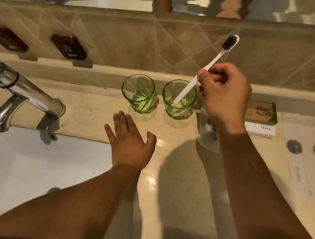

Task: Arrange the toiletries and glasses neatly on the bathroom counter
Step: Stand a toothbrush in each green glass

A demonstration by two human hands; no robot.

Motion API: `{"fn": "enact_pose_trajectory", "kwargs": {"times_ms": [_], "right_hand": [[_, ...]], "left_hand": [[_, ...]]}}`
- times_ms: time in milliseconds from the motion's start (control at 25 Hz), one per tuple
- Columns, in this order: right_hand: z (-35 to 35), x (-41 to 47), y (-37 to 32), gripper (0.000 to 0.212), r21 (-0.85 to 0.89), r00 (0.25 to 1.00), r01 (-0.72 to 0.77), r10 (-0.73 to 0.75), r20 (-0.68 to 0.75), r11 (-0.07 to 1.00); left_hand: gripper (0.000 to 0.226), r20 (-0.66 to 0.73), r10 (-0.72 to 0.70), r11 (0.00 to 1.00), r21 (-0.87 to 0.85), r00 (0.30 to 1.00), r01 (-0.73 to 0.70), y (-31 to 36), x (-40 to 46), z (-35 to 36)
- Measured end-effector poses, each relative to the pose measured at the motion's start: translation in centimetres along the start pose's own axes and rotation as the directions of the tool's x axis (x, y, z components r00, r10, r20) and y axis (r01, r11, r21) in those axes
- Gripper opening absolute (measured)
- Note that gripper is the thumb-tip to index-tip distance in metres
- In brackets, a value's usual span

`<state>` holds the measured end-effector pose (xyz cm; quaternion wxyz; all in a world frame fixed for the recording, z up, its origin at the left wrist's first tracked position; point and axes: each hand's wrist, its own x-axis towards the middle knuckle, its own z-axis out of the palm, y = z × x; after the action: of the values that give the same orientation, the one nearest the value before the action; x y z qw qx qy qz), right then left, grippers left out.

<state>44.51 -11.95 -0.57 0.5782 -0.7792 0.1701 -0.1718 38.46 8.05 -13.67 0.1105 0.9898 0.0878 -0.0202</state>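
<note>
Two green glasses stand side by side at the back of the table, the left glass [138, 94] holding nothing and the right glass [178, 99] receiving a white toothbrush [205, 69] with dark bristles. The right hand [225, 96] pinches the toothbrush handle in a closed grip, the handle's lower end already resting on the bottom of the right glass while the bristle head tilts up toward the tiled wall. The left hand [130, 142] rests flat with fingers spread on the table [176, 179], gripping nothing, just in front of the left glass. Judging by this, the glasses look already paired up neatly and the toothbrush is nearly set, needing only release. More seems left to do on the right: a clear wrapper [207, 130] lies partly under the right forearm, a brown soap box [263, 113] sits against the back ledge with a white hotel box [260, 129] just in front of it, and plastic sachets [307, 151] lie farther right. A chrome faucet [21, 90] overhangs the white sink [23, 160] on the left.
</note>
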Motion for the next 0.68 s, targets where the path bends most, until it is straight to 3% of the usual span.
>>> {"fn": "enact_pose_trajectory", "kwargs": {"times_ms": [440,680], "right_hand": [[1.4,0.4,2.3,0.017,-0.233,0.996,0.023,-0.001,0.095,0.972],[1.3,0.6,2.7,0.017,-0.2,0.997,-0.035,0.048,0.06,0.979]], "left_hand": [[0.089,0.011,-0.005,1.0,0.002,1.0,0.005,0.1,0.0,-0.2],[0.089,0.011,-0.006,1.0,-0.004,1.0,0.006,0.0,0.1,0.0]]}}
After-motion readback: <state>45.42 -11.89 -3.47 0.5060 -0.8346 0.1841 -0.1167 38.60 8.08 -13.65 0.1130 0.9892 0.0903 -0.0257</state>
